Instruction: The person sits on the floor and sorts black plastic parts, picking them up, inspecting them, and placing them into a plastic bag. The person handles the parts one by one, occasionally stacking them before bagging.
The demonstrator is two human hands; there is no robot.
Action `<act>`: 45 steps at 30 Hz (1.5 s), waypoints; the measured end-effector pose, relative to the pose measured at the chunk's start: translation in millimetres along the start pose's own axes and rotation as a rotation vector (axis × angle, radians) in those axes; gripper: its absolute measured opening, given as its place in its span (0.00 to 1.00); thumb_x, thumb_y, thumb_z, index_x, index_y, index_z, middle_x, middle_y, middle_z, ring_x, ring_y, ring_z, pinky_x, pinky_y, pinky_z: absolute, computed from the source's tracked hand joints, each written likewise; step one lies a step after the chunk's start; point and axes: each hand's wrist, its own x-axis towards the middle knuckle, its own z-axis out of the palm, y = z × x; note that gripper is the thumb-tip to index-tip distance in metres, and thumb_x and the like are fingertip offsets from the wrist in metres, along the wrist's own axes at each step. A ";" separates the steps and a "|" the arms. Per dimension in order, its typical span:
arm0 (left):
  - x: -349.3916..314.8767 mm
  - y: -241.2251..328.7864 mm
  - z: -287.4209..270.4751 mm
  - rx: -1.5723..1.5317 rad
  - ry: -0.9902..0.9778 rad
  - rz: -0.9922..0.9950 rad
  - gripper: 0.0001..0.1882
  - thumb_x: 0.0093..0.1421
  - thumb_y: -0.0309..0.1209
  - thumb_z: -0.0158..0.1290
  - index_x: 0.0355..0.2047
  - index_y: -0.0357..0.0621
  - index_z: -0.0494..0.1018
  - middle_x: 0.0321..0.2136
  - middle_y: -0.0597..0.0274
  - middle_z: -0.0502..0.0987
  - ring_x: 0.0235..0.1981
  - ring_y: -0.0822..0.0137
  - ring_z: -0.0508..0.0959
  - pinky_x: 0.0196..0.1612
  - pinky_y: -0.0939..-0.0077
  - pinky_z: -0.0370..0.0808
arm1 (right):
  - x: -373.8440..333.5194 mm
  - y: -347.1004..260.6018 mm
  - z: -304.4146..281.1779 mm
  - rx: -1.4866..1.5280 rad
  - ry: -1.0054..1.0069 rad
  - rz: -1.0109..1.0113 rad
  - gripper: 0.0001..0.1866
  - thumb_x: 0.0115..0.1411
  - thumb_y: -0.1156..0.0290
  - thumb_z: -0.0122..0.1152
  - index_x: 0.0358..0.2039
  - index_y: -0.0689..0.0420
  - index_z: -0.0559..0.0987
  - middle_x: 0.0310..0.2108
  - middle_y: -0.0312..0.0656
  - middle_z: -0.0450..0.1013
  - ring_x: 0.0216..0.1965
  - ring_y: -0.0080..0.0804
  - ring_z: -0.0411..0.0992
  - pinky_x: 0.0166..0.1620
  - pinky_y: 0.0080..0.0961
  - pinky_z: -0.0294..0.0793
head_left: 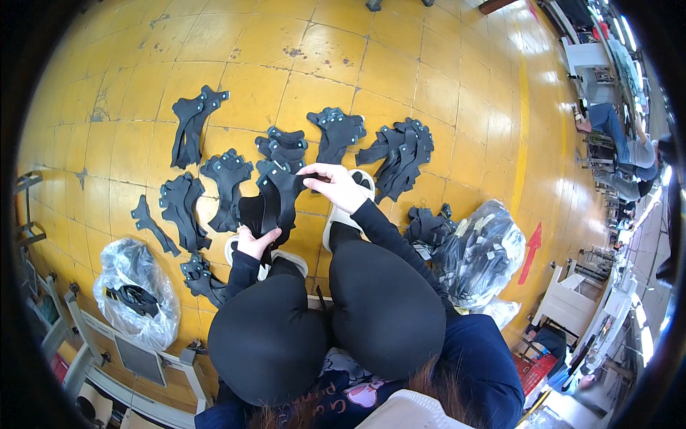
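Observation:
Between my two hands, a stack of black cut fabric pieces (281, 196) with small pale tags hangs over the floor in front of my feet. My left hand (254, 242) grips the lower end, thumb on top. At the upper right corner, the bent fingers of my right hand (334, 186) pinch the edge. Similar black piles lie around it on the floor: one just beyond (284, 148), one to the left (227, 187), one farther right (404, 154). A single narrow black piece (152, 225) lies at the far left.
A clear plastic bag (136, 293) with black contents sits at left, and a fuller bag (480, 254) at right beside a dark heap (430, 227). Metal-framed furniture (143, 360) stands at lower left. Seated people (629, 154) and worktables line the right side.

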 end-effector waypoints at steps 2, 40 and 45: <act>2.0 2.2 5.0 0.026 -0.006 0.001 0.26 0.44 0.32 0.67 0.40 0.33 0.70 0.31 0.58 0.78 0.29 0.71 0.77 0.34 0.78 0.74 | -3.0 4.8 -5.8 -0.013 0.006 0.023 0.11 0.56 0.73 0.57 0.41 0.59 0.77 0.29 0.32 0.74 0.29 0.16 0.66 0.35 0.16 0.67; 0.7 -6.9 -10.6 -0.599 -0.151 0.284 0.14 0.55 0.29 0.59 0.39 0.36 0.71 0.32 0.60 0.78 0.30 0.71 0.77 0.36 0.78 0.74 | 28.8 -49.1 -9.0 -0.026 0.191 -0.020 0.13 0.58 0.78 0.56 0.45 0.64 0.75 0.31 0.35 0.74 0.31 0.20 0.71 0.40 0.13 0.67; -6.0 -13.0 -29.5 -0.476 -0.182 0.498 0.22 0.52 0.24 0.58 0.48 0.35 0.68 0.38 0.60 0.76 0.37 0.71 0.75 0.43 0.78 0.72 | 34.9 -67.9 7.5 -0.094 0.040 -0.057 0.13 0.58 0.80 0.55 0.45 0.65 0.75 0.34 0.36 0.74 0.34 0.20 0.71 0.42 0.14 0.68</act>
